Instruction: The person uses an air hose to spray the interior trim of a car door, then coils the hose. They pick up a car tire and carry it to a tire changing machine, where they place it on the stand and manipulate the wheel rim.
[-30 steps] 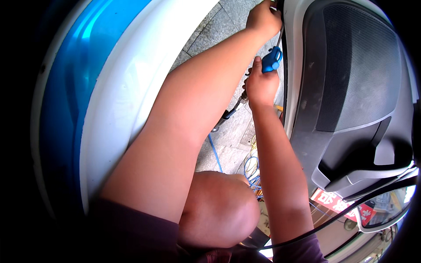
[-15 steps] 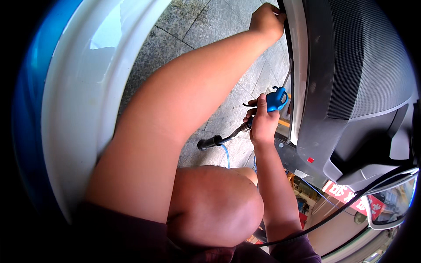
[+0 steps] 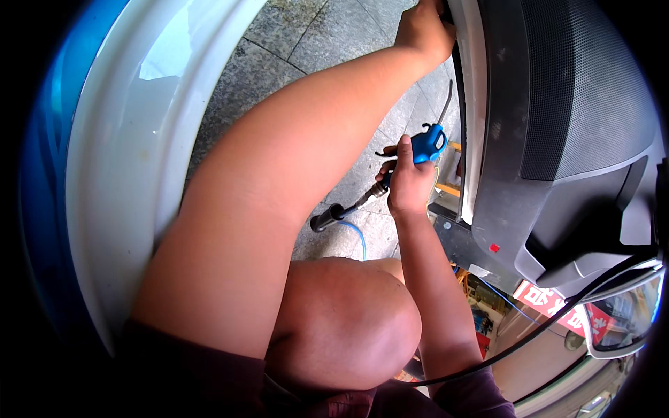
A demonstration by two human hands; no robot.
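Right hand [image 3: 408, 184] around blue air gun [image 3: 426, 144] — left hand [image 3: 421, 31] on white panel edge [image 3: 468, 104]

this looks like a roadside repair spot or small vehicle workshop, set outdoors on a pavement rather than in a room. the ground is grey stone paving [image 3: 306, 42] in daylight. a curved white and blue body panel [image 3: 125, 139] fills the left side, and a dark grey plastic panel [image 3: 571, 104] with a ribbed face stands on the right, both like parts of a scooter or small vehicle, though the bent view makes the kind hard to tell. a blue air blow gun [image 3: 426, 145] with a thin nozzle and a blue air hose [image 3: 359, 237] on the paving are workshop gear. a red sign [image 3: 557, 306] shows at lower right.
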